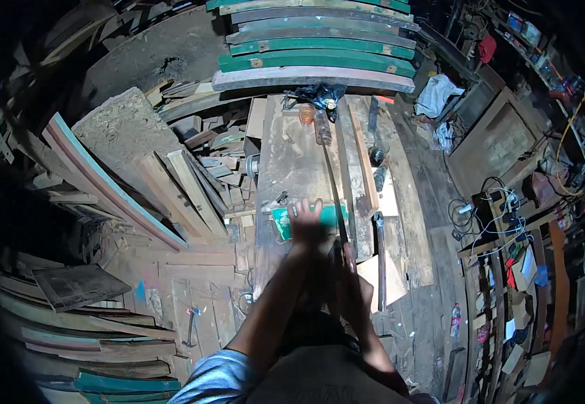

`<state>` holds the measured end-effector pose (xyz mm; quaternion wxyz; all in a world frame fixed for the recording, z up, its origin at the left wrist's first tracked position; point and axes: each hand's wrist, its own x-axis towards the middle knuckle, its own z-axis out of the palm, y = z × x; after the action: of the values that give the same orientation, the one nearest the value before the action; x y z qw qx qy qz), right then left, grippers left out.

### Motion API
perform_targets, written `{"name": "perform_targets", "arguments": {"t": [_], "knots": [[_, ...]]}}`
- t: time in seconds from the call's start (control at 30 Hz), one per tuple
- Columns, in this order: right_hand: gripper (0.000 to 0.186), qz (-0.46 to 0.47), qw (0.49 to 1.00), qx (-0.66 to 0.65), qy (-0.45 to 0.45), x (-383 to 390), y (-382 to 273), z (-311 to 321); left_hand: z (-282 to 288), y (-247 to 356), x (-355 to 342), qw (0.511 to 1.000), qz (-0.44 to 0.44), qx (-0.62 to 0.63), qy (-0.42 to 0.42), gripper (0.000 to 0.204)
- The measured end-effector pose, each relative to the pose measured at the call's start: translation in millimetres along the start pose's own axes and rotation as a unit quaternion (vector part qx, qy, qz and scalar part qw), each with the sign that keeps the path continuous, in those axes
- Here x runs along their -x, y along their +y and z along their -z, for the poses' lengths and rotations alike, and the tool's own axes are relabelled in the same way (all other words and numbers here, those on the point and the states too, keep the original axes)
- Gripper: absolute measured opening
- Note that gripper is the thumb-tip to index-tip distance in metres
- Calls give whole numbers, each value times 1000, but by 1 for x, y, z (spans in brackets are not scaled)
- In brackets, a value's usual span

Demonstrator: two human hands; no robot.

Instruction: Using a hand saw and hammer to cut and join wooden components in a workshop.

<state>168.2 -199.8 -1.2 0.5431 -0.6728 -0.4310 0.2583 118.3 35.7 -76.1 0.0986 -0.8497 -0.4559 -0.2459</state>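
My left hand point(308, 227) lies with fingers spread on a short green-painted board point(329, 217), pressing it to the wooden workbench point(292, 165). My right hand point(358, 289) is close to my body, its fingers wrapped round the near end of a long, thin, dark tool that looks like a hand saw point(335, 182). Its blade shows edge-on, pointing away from me across the right end of the board. Whether the teeth are in the wood cannot be seen. My forearm partly hides the board's near edge and the saw's handle.
Two jars point(323, 128) and a black plastic bag point(323, 95) stand at the bench's far end. A long wooden strip point(363, 155) and a dark metal bar point(380, 259) lie right. Offcuts point(222, 168) are heaped left; a hammer point(190, 326) lies lower left. Tangled cables point(501, 212) are right.
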Motion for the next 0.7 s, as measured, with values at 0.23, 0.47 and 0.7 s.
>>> {"name": "perform_targets", "arguments": {"t": [0.23,0.47,0.7], "knots": [[11,5,993,116,15,30,-11,9,15,1,-10,999,-17,39,-20,43],[10,18,999,43,26,46,12,43,24,6,-19,994,-30,-1,-106,71],[26,-96,993,-68,-19,-33,5,16,57,0,-16,929,110,56,-348,109]]}}
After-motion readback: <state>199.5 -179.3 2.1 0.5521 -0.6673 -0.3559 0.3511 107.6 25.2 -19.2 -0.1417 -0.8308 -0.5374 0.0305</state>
